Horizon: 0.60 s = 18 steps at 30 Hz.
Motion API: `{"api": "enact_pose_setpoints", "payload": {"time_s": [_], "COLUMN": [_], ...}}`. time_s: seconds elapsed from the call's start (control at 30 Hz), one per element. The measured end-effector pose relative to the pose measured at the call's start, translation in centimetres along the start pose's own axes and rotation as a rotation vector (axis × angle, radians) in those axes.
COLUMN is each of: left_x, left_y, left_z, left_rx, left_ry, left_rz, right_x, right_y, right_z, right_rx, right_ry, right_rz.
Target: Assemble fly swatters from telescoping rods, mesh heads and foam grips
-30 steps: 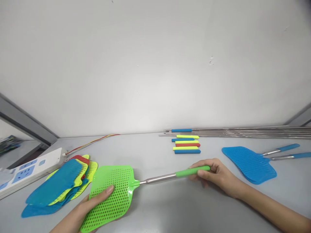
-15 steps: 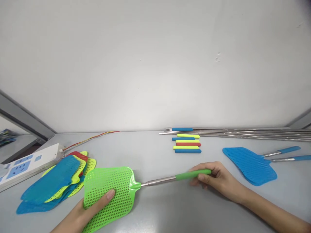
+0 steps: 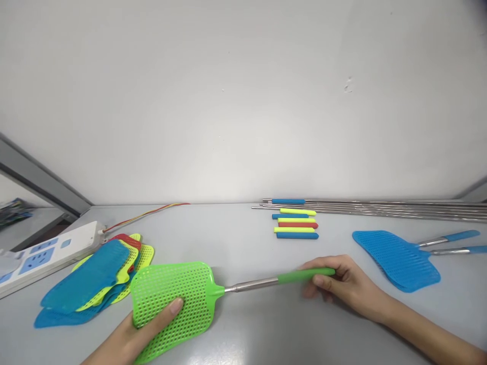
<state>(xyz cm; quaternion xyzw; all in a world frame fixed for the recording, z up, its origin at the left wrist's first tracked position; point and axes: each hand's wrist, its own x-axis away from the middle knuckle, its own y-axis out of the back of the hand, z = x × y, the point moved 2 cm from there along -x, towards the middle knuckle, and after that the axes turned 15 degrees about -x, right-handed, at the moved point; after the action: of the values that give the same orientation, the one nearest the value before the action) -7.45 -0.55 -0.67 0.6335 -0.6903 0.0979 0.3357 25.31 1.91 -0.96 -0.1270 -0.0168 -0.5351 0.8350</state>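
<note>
A green fly swatter (image 3: 190, 296) lies across the grey table in front of me, its mesh head to the left and its metal rod running right to a green grip. My left hand (image 3: 146, 329) grips the near edge of the mesh head, thumb on top. My right hand (image 3: 342, 284) is closed around the green grip at the rod's right end. A fanned pile of loose swatter heads (image 3: 89, 281), blue, yellow and red, lies just left of the green head.
A white power strip (image 3: 45, 256) with a red and yellow cable sits at the far left. Several coloured foam grips (image 3: 297, 223) lie mid-table. Bare metal rods (image 3: 380, 208) run along the wall. Blue assembled swatters (image 3: 399, 256) lie at the right.
The green swatter and both hands have shifted slightly right, and the head now lies flatter. The view has also drifted a little.
</note>
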Motion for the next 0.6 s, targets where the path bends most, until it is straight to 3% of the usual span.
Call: {"api": "enact_pose_setpoints", "payload": {"time_s": [0.27, 0.6], "left_x": [1.2, 0.8], "left_y": [-0.6, -0.5], "left_z": [-1.3, 0.4], "left_rx": [-0.066, -0.012], "left_ry": [-0.036, -0.014], "left_rz": [-0.158, -0.258], "right_x": [0.1, -0.1], "right_y": [0.1, 0.3], "right_z": [-0.1, -0.2], "right_rx": [-0.028, -0.076], "right_ry": [-0.034, -0.046], "right_rz": [-0.016, 0.013]}}
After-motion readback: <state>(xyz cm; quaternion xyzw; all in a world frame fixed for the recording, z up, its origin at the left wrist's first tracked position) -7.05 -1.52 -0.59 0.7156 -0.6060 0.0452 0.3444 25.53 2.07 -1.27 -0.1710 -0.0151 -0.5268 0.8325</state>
